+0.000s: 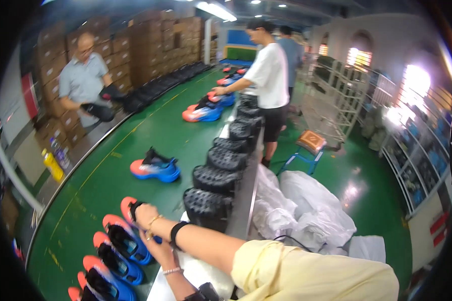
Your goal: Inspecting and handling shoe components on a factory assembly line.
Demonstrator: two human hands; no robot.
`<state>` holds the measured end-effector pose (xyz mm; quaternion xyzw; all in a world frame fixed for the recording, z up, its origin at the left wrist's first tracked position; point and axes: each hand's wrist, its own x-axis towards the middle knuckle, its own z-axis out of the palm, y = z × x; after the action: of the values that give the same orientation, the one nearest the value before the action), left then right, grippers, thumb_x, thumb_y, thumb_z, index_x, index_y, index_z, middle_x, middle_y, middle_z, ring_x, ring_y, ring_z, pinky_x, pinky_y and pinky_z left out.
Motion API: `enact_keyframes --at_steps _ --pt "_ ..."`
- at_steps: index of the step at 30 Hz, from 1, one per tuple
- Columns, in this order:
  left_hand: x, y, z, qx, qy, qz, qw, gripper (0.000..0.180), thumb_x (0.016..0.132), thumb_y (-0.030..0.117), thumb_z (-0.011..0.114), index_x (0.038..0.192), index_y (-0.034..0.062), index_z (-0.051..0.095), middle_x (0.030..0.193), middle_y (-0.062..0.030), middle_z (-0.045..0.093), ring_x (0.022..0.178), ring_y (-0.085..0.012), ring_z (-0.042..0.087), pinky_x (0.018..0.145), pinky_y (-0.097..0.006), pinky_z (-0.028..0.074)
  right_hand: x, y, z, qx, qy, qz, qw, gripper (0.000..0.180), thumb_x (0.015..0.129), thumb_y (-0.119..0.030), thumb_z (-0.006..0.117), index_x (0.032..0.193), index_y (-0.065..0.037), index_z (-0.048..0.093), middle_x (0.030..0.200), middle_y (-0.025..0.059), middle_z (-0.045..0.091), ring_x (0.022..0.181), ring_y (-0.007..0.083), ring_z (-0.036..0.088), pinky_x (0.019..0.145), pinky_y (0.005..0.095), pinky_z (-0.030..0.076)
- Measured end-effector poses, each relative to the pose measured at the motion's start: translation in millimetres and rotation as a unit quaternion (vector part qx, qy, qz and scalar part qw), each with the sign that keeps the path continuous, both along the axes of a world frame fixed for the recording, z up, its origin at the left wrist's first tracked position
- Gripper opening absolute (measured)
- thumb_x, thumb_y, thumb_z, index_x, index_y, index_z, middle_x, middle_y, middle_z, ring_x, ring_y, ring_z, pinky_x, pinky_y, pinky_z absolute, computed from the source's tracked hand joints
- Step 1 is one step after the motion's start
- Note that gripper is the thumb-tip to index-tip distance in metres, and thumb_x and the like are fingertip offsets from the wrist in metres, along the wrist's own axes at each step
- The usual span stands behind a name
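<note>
A coral-and-blue sports shoe with a black collar (127, 206) is at the end of a row on the green work surface. My right hand (146, 216) reaches across from the right and closes over its opening. My left hand (159, 252) is below, its fingers curled at the shoe's blue heel; they are partly hidden. Beside them runs a row of matching shoes (116, 256), toes pointing up and left. Farther along the surface, another such shoe (156, 166) stands alone.
Black, studded items (211, 183) line the right edge. White plastic sacks (314, 210) and a blue-legged stool (306, 150) are to the right. A person in white (271, 75) handles shoes ahead; another person (85, 75) stands across the surface. A yellow bottle (52, 165) is at left.
</note>
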<state>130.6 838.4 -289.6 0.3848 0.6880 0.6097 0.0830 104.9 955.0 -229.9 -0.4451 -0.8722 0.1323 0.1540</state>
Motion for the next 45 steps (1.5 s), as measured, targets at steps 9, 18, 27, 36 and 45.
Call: enact_keyframes --at_steps 9,18,27,36,45 --pt "19.2 9.5 23.3 -0.03 0.015 0.018 0.999 0.031 0.079 0.003 0.071 0.107 0.0008 0.059 0.15 -0.0244 0.039 0.132 -0.0423 0.045 0.109 -0.043 0.035 9.4 44.4 -2.5 -0.071 -0.002 0.052 0.996 0.026 0.083 -0.026 0.062 0.093 -0.005 0.073 0.095 0.0246 0.07 0.091 0.0395 0.07 0.082 0.0447 0.056" --pt "-43.8 -11.4 -12.8 -0.002 0.003 -0.05 0.999 0.045 0.084 -0.008 0.061 0.127 0.0021 0.052 0.142 -0.0137 0.047 0.126 -0.0204 0.051 0.102 -0.03 0.043 189.4 -54.3 183.2 -0.246 0.134 0.448 0.849 0.034 0.092 -0.03 0.061 0.104 0.002 0.066 0.083 0.0216 0.068 0.076 0.0359 0.066 0.074 0.0397 0.052" --pt "-89.1 37.7 70.1 -0.203 0.234 0.074 0.948 0.085 0.07 0.012 0.082 0.14 -0.005 0.038 0.131 -0.0244 0.058 0.122 -0.0362 0.057 0.102 -0.04 0.046 383.6 117.6 170.7 -0.142 0.423 0.06 0.893 0.025 0.093 -0.015 0.062 0.109 0.004 0.065 0.084 0.0075 0.071 0.08 0.0101 0.066 0.072 0.0251 0.05" --pt "-97.3 67.3 48.6 -0.345 0.228 0.02 0.91 0.074 0.064 0.027 0.086 0.128 0.0056 0.055 0.114 -0.0168 0.068 0.105 -0.0347 0.065 0.091 -0.043 0.052 414.9 223.4 38.5 0.041 0.306 -0.051 0.95 0.049 0.088 -0.029 0.07 0.125 0.001 0.058 0.125 0.0207 0.062 0.118 0.0332 0.058 0.103 0.0388 0.042" --pt "-95.2 65.9 44.0 -0.39 0.3 0.13 0.86 0.058 0.065 0.026 0.083 0.111 -0.0012 0.062 0.104 -0.0227 0.067 0.101 -0.0384 0.064 0.09 -0.044 0.052 414.8 242.0 30.8 -0.009 0.273 -0.078 0.959 0.058 0.077 -0.028 0.079 0.121 -0.004 0.051 0.115 0.0215 0.064 0.108 0.0388 0.061 0.097 0.0412 0.045"
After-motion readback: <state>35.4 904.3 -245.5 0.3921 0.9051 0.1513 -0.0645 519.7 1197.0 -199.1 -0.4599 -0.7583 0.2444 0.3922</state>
